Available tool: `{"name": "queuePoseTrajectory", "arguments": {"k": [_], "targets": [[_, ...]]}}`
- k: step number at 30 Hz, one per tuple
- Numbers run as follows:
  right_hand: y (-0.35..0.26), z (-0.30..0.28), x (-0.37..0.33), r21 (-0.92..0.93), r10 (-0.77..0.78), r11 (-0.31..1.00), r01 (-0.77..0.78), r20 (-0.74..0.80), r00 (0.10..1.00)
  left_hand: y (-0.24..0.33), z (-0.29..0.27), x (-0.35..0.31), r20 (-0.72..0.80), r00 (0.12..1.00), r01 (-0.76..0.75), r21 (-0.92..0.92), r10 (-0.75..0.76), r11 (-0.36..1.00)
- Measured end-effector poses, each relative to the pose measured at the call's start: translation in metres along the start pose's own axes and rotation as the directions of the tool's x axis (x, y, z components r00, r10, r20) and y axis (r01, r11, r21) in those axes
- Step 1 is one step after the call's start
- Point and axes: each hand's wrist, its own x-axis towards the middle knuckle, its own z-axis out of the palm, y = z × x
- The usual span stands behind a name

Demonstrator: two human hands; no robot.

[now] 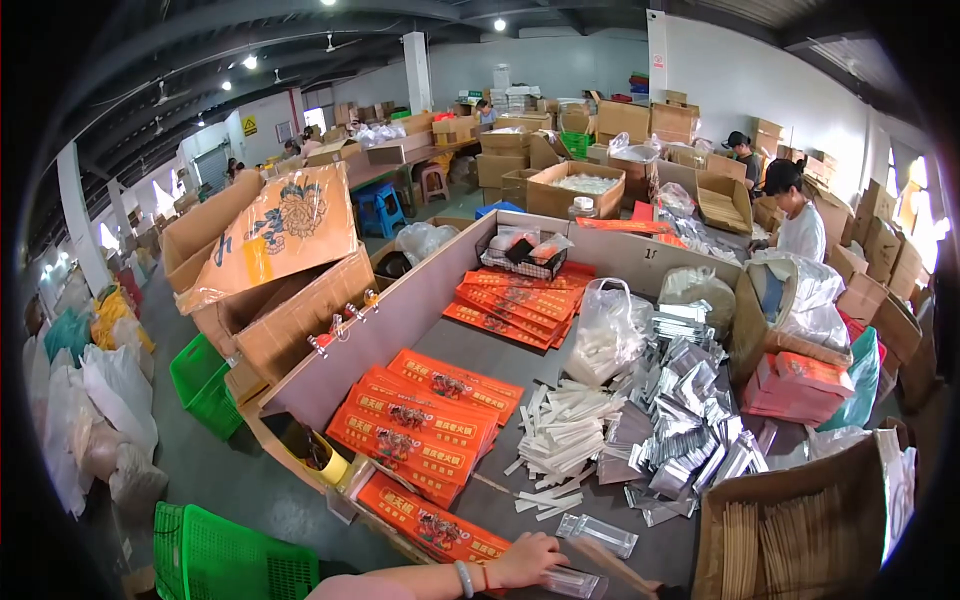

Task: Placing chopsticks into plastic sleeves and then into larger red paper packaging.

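My left hand (527, 561), with a pale bangle and a red string at its wrist, reaches in at the lower edge. Its fingers are curled at a clear flat packet (576, 583) and seem to pinch its edge. Little of my right hand (664, 592) shows, dark at the bottom rim. Beside it a blurred brown strip (612, 568), perhaps chopsticks, slants toward my left hand. Another clear packet (600, 534) lies just beyond. Left of it, an orange printed sleeve (432, 520) rests at the table's near edge.
Fanned orange sleeves (420, 425), white paper-wrapped strips (565, 435) and silver packets (690, 410) cover the grey table. A carton of wooden chopsticks (780, 540) stands near right. A low board (400, 290) borders the left. Green crates (225, 560) and cartons stand around; other people work farther back.
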Motion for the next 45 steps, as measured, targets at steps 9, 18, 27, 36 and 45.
{"name": "queuePoseTrajectory", "arguments": {"k": [9, 18, 27, 36, 45], "targets": [[-0.065, 0.045, 0.013, 0.383, -0.469, 0.684, 0.622, -0.423, 0.776, 0.006, 0.018, -0.036, -0.191, 0.981, 0.022, 0.044, -0.013, 0.999], [-0.125, 0.067, 0.014, 0.8, -0.235, 0.573, 0.18, -0.049, 0.971, -0.006, 0.029, -0.009, -0.222, 0.966, -0.109, 0.11, 0.131, 0.988], [-0.102, -0.016, 0.027, 0.12, -0.455, 0.866, 0.486, -0.213, 0.864, 0.011, -0.079, 0.019, 0.356, 0.926, -0.206, 0.188, 0.129, 0.96], [-0.081, -0.038, -0.005, 0.13, -0.278, 0.933, 0.335, -0.329, 0.902, -0.032, -0.036, -0.035, -0.423, 0.86, 0.338, 0.053, -0.286, 0.939], [-0.088, -0.027, -0.007, 0.178, -0.376, 0.908, 0.379, -0.051, 0.925, -0.023, 0.016, -0.05, -0.288, 0.822, 0.462, -0.165, -0.491, 0.871]]}}
